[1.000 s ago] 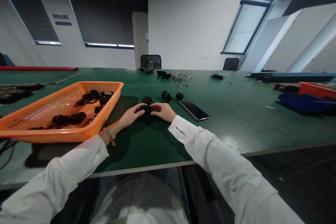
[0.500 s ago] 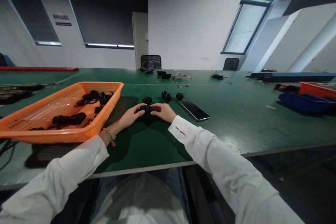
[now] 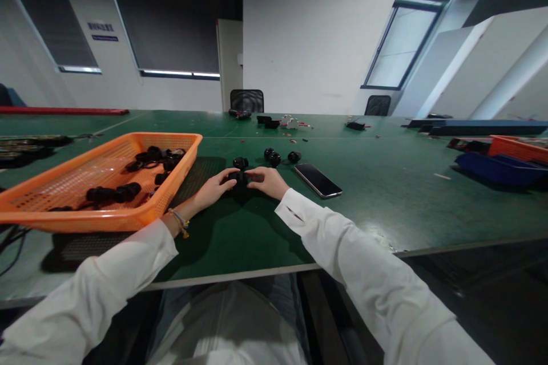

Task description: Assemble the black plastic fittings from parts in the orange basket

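Between my two hands is a small black part (image 3: 240, 179), mostly covered by fingers, its exact kind too dark to make out. My left hand (image 3: 217, 186) pinches its left side with thumb and fingers. On its right side, my right hand (image 3: 268, 181) closes thumb and fingertips on it too. Just behind the hands lies a round black piece (image 3: 240, 162). Farther right on the green table are a pair of similar black pieces (image 3: 273, 157) and a single one (image 3: 294, 157).
An orange plastic basket (image 3: 141, 219) holding several black parts stands on my left. A smartphone (image 3: 318, 180) lies right of my hands. Toward the back are white and black small parts (image 3: 290, 122). A blue tray (image 3: 499, 168) sits at far right.
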`<act>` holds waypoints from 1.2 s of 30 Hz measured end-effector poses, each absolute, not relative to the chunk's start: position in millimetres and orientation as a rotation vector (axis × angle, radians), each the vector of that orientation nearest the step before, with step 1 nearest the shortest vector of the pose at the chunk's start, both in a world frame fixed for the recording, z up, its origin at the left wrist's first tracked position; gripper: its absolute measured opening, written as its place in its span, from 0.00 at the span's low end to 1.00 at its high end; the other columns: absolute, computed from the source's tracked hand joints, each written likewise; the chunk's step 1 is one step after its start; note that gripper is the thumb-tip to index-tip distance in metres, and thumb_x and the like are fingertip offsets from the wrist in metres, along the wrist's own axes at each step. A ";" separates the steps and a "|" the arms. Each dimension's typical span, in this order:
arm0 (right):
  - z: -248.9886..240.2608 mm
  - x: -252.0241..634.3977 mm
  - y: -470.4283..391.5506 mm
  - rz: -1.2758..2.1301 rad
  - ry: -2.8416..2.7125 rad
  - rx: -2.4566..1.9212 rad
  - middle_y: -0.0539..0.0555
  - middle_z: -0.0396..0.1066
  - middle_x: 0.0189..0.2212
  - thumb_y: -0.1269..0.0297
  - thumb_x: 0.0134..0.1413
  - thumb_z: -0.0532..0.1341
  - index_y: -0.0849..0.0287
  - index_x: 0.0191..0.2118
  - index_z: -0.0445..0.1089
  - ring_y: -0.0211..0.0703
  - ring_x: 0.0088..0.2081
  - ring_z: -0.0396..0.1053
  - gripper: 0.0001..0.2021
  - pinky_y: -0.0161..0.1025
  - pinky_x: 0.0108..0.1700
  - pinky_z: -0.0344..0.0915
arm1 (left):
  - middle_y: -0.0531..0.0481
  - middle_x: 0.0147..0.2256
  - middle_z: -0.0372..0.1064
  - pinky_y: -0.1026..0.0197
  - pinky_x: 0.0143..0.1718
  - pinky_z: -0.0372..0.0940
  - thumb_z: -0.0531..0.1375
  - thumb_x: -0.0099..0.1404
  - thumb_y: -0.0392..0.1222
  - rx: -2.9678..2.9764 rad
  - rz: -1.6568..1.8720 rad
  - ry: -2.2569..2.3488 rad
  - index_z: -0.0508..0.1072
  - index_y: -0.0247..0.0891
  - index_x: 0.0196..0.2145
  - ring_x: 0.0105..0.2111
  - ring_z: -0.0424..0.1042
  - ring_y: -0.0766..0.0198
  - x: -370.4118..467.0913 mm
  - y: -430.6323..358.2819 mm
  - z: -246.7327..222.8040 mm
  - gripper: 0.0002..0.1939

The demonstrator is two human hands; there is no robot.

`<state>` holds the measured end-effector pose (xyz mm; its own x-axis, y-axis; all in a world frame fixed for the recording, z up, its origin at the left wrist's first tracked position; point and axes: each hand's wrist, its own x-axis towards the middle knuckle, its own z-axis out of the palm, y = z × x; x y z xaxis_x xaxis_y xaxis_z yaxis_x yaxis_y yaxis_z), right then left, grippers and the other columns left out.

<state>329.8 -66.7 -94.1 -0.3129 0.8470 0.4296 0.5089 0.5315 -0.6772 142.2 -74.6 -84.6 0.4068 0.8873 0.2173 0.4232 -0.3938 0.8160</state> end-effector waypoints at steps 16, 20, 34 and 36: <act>-92.9 325.9 -74.5 0.648 -1.843 -1.029 0.51 0.71 0.32 0.74 0.37 0.62 0.59 0.40 0.69 0.37 0.34 0.69 0.18 0.39 0.42 0.65 | 0.46 0.33 0.69 0.56 0.37 0.63 0.56 0.49 0.49 1.788 1.008 1.164 0.65 0.30 0.44 0.32 0.69 0.59 146.5 -71.6 -90.1 0.26; -94.7 324.6 -76.8 0.637 -1.804 -1.003 0.53 0.71 0.35 0.74 0.38 0.62 0.60 0.41 0.69 0.38 0.35 0.69 0.18 0.39 0.42 0.65 | 0.43 0.36 0.70 0.56 0.38 0.63 0.56 0.48 0.50 1.746 1.050 1.196 0.65 0.29 0.44 0.35 0.69 0.57 147.1 -75.8 -89.6 0.28; -100.6 324.7 -91.3 0.698 -1.746 -1.002 0.53 0.69 0.36 0.73 0.39 0.61 0.58 0.43 0.67 0.37 0.35 0.67 0.20 0.38 0.40 0.66 | 0.43 0.41 0.70 0.54 0.43 0.63 0.59 0.47 0.50 1.561 1.093 1.247 0.66 0.31 0.44 0.40 0.69 0.56 152.7 -88.5 -93.7 0.28; -101.1 325.4 -93.4 0.706 -1.741 -1.006 0.52 0.69 0.36 0.73 0.40 0.61 0.56 0.43 0.68 0.37 0.34 0.67 0.19 0.38 0.40 0.66 | 0.44 0.40 0.71 0.54 0.43 0.64 0.59 0.47 0.50 1.577 1.086 1.243 0.67 0.33 0.43 0.40 0.69 0.56 152.8 -90.6 -93.5 0.26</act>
<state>325.4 -93.4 -101.1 -0.1897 0.8712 0.4527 0.3102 0.4907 -0.8143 152.8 -90.6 -93.5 0.1356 0.9820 0.1313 0.2620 -0.1634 0.9511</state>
